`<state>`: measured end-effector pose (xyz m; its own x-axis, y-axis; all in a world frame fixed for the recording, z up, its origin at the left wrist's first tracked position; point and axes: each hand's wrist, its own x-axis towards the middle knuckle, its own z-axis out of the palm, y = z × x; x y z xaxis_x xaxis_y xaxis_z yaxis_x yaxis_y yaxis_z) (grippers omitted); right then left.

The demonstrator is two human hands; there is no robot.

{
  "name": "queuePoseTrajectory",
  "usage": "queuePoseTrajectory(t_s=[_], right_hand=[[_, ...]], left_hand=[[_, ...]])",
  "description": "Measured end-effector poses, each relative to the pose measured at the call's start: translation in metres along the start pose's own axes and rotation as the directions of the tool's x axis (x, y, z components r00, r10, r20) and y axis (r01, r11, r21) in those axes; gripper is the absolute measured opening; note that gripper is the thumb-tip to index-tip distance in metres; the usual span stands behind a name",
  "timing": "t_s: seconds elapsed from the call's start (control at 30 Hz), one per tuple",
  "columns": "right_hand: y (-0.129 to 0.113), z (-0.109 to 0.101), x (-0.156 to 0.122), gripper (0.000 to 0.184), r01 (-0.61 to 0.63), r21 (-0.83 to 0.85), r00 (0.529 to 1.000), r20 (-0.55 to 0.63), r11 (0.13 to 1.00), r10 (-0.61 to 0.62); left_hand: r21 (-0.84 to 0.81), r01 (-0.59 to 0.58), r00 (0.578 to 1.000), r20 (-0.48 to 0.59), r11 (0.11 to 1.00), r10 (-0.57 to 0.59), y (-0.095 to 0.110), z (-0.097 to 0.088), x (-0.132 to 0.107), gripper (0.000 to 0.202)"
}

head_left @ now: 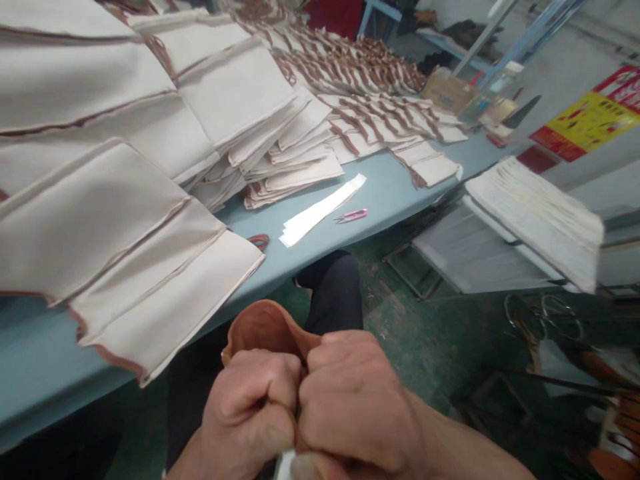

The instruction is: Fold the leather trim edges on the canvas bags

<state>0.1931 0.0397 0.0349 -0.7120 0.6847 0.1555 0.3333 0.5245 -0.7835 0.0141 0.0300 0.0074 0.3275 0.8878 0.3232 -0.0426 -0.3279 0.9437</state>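
My left hand (250,407) and my right hand (350,400) are pressed together low in the view, over my lap, both with fingers curled tight. Between them they grip a brown strap (265,327), which loops up above the knuckles. A bit of white material (286,465) shows under my thumbs. Both hands are below the front edge of the blue-grey table (390,193), off its surface.
Overlapping rows of beige cloth bags (125,220) with brown trim cover the table from left to far back. White strips (320,210) and pink thread snips (351,215) lie near the table edge. A stack of white sheets (540,213) sits on a stand at right.
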Motion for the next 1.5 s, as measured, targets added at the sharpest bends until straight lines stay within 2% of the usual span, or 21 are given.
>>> queuePoseTrajectory(t_s=[0.07,0.13,0.3,0.43,0.63,0.77,0.83,0.9,0.93,1.0,1.07,1.1,1.2,1.27,1.37,1.5], right_hand=[[0.005,-0.004,0.004,0.045,0.131,-0.013,0.975,-0.178,0.991,-0.131],[0.012,-0.011,0.004,0.051,0.188,-0.047,0.943,-0.272,0.981,-0.193],[0.022,-0.029,0.002,0.064,0.091,-0.048,0.983,-0.157,0.995,-0.097],[0.025,-0.036,0.003,0.062,0.107,-0.038,0.986,-0.127,0.994,-0.111],[0.023,-0.046,-0.003,0.032,0.168,-0.13,0.974,-0.13,0.977,-0.184],[0.015,-0.05,-0.004,0.028,0.186,-0.217,0.973,-0.096,0.958,-0.21],[0.01,-0.052,-0.006,0.027,0.201,-0.28,0.969,-0.085,0.939,-0.233],[0.006,-0.054,-0.011,0.026,0.211,-0.329,0.966,-0.071,0.92,-0.247],[0.005,-0.054,-0.015,0.026,0.21,-0.341,0.968,-0.06,0.916,-0.244],[0.002,-0.055,-0.024,0.025,0.183,-0.349,0.977,-0.036,0.919,-0.209],[-0.001,-0.056,-0.034,0.025,0.142,-0.343,0.986,-0.029,0.929,-0.161],[-0.001,-0.057,-0.039,0.026,0.118,-0.336,0.99,-0.031,0.934,-0.136],[0.0,-0.062,-0.054,0.032,0.017,-0.301,0.996,-0.074,0.953,-0.041],[0.006,-0.065,-0.064,0.038,-0.092,-0.259,0.987,-0.153,0.961,0.053],[0.021,-0.066,-0.075,0.046,-0.16,-0.158,0.958,-0.263,0.974,0.115],[0.042,-0.058,-0.086,0.048,-0.183,-0.032,0.946,-0.28,0.983,0.167]], left_hand=[[-0.049,0.051,0.999,0.017,0.997,-0.05,-0.009,-0.004,-0.004,0.061],[-0.059,0.071,0.997,0.018,0.996,-0.07,-0.016,-0.011,-0.009,0.06],[0.051,0.103,0.995,-0.013,0.993,-0.103,-0.02,-0.02,-0.017,0.063],[0.158,0.11,0.993,0.025,0.981,-0.116,-0.016,-0.025,-0.013,0.062],[0.328,0.008,0.98,0.185,0.945,-0.073,-0.003,-0.032,-0.002,0.05],[0.455,-0.196,0.971,0.217,0.869,0.105,0.01,-0.035,-0.006,0.038],[0.498,-0.252,0.957,0.254,0.83,0.139,0.014,-0.032,-0.01,0.032],[0.483,-0.261,0.948,0.29,0.836,0.129,0.015,-0.024,-0.011,0.031],[0.473,-0.242,0.955,0.268,0.847,0.123,0.014,-0.017,-0.01,0.031],[0.386,-0.28,0.954,0.215,0.879,0.21,0.008,-0.001,-0.007,0.041],[0.361,-0.315,0.941,0.243,0.878,0.237,-0.002,0.018,-0.008,0.049],[0.397,-0.305,0.932,0.31,0.865,0.187,-0.006,0.029,-0.01,0.047],[0.42,-0.285,0.93,0.339,0.862,0.142,-0.018,0.063,-0.021,0.043],[0.392,-0.298,0.918,0.367,0.87,0.149,-0.024,0.087,-0.027,0.023],[0.331,-0.342,0.895,0.401,0.88,0.197,-0.029,0.122,-0.024,0.015],[0.261,-0.437,0.849,0.435,0.861,0.299,-0.029,0.153,-0.007,0.039]])
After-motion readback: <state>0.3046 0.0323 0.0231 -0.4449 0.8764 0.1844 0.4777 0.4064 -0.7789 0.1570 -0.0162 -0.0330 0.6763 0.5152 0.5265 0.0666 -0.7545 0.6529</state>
